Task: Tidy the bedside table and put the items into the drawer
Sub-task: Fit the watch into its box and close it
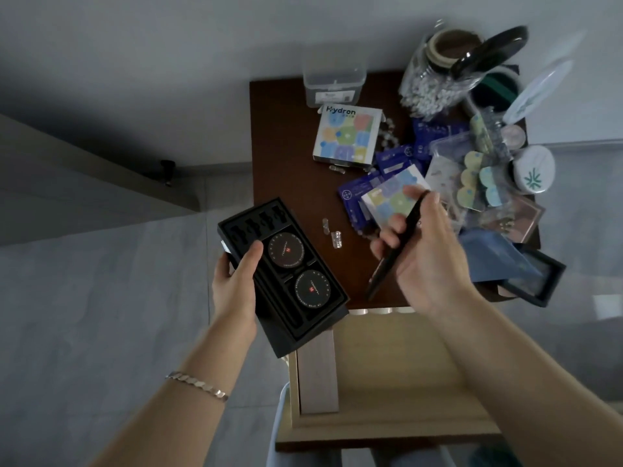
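"Hydron" is printed in dark blue across the top of the white carton (347, 134). Nearer than that carton, two round black tins (286, 252) in a black case (242, 224) bear ring lettering too small to read.

Grey tiled floor (84, 298); pale wall (168, 35); dim, cool light.

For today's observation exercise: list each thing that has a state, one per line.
Drawer: pulled open.
Black box: open, held in left grip.
Black stick: held in right grip.
Hydron box: closed, lying on table.
White pot: lid on.
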### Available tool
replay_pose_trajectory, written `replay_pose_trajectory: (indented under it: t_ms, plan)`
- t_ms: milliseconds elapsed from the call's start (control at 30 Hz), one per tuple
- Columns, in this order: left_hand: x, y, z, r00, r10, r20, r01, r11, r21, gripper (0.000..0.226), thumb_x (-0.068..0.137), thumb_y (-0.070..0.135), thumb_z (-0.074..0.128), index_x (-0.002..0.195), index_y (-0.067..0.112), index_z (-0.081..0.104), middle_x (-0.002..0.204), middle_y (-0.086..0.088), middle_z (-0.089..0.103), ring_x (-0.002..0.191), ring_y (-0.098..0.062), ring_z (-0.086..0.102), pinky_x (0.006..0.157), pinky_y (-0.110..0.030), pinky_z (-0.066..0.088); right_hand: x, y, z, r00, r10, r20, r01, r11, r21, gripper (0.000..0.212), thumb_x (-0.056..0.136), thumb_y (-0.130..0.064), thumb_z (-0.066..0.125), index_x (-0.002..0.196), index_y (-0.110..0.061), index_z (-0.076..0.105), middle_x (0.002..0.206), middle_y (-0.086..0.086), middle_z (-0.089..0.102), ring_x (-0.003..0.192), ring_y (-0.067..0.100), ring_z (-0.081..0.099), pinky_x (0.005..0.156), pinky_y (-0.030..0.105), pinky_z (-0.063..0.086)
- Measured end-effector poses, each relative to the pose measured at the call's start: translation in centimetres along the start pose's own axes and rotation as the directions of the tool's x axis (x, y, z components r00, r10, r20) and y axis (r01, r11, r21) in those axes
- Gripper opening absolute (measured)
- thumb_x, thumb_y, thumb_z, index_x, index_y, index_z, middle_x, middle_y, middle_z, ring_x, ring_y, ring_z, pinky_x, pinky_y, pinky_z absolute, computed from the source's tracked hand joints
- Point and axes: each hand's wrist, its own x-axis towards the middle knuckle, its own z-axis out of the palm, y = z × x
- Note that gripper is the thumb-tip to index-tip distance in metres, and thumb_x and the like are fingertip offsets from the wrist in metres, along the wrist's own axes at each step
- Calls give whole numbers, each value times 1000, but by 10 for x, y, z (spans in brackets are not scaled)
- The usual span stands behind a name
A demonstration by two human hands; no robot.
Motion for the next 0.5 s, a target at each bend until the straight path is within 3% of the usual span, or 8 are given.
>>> replay_pose_trajectory:
  t_ms: [33,100,200,233,300,367,500]
  plan:
    - [-3,0,3,1000,1,9,-2,1000,5,13,82,35,66,93,31,59,104,2,68,95,-17,65,77,-34,52,-2,0,-2,992,125,2,-125,989,85,42,94,-51,31,82,-19,55,58,-4,39,46,8,37,43,19,34]
    - [-6,0,6,1000,8,20,-8,1000,11,11,83,35,65,92,33,59,105,2,68,95,-17,65,76,-33,51,-4,2,-6,965,261,21,-261,953,151,54,88,-62,33,64,-17,49,55,-4,37,44,7,29,37,17,17]
    - [-10,-2,7,999,20,34,-20,999,27,9,83,35,65,91,35,59,103,4,68,95,-15,65,75,-31,51,-9,3,-13,940,338,39,-339,923,180,48,86,-48,44,53,-14,49,58,-2,44,44,8,33,36,15,13]
    - [-12,-3,8,999,21,40,-23,999,34,9,84,35,64,90,36,59,102,5,68,93,-15,65,74,-31,51,-11,3,-16,934,354,54,-357,914,190,41,84,-41,44,58,-12,57,60,0,46,42,8,33,36,14,13]
    - [-15,-6,10,998,22,50,-25,999,44,9,84,35,64,91,36,58,100,5,68,92,-15,65,69,-30,50,-14,4,-19,924,373,89,-383,902,199,34,81,-30,40,87,-11,69,61,2,49,39,8,32,36,13,12]
    - [-18,-9,14,998,20,54,-22,998,53,9,84,35,64,91,37,58,99,5,68,91,-15,65,67,-30,50,-15,5,-23,922,376,93,-387,899,203,40,83,-22,35,110,-17,64,60,1,48,36,8,28,35,13,12]
    - [-22,-10,19,998,15,67,-18,998,53,11,85,34,63,94,36,58,101,5,68,92,-14,65,66,-29,50,-15,6,-26,938,339,66,-345,915,207,50,83,-8,27,119,-24,59,59,0,44,38,8,25,34,13,12]
